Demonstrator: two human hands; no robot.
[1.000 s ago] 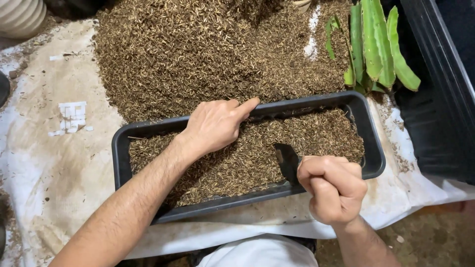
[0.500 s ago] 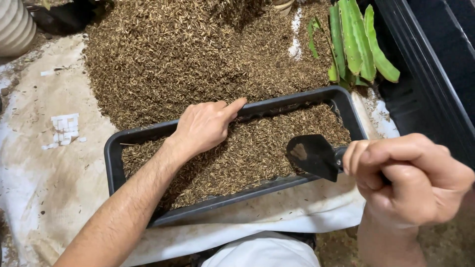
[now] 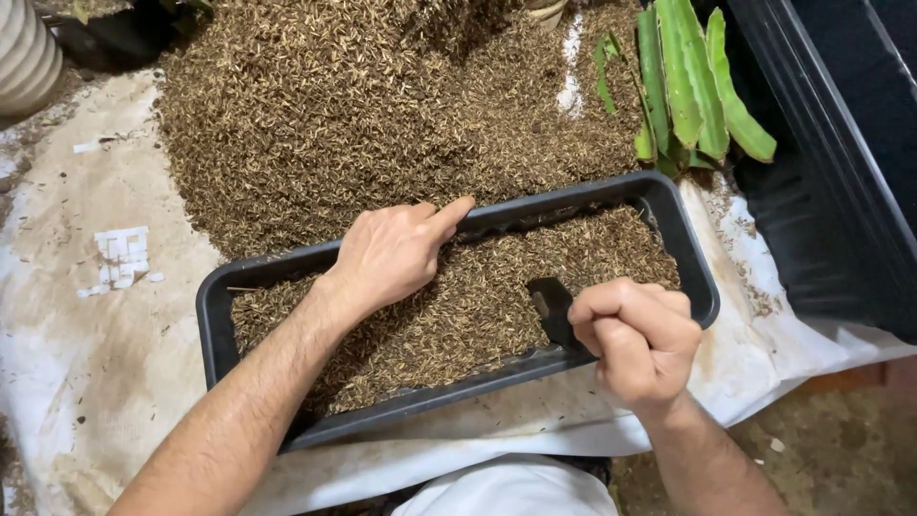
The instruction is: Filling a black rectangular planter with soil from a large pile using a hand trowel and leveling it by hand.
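The long black plastic planter tray, filled with brown husk-like mix, lies on the white sheet; the left hand rests flat on the far rim, fingers together; the small black trowel is gripped in the fisted right hand; mix could be flicked over the near rim by a steep dig; half a second ago the trowel was raised clear, now it is sunk into the mix.

Left hand flat on brown husk mix inside a long black planter tray, index fingertip touching the far rim. Right hand fisted at four o'clock around a small black trowel, blade sunk in the mix (handle hidden). Loose husk heap at twelve o'clock on white sheeting. Green cactus stems at two o'clock, beside a black bin.
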